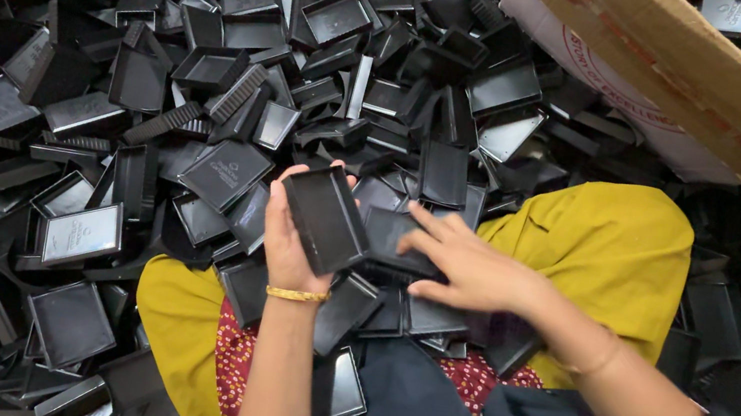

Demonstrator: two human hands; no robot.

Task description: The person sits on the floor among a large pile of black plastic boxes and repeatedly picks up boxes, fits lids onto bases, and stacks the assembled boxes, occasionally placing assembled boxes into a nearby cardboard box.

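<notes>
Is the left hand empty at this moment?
No, the left hand grips a black rectangular tray tilted above the lap, while the right hand rests on another black piece beside it.

You're under even, fairly bright light from above, and it picks soft pale sheens off the glossy black trays (225, 170) heaped left of the yellow cloth (608, 245). Shadows between them go solid black, so depth is hard to read. Your right hand (471, 269) shows a slight motion smear; your left hand (288, 244) stays crisp. The cardboard box (718, 81) above the cloth bows a little with wide-angle stretch.
</notes>
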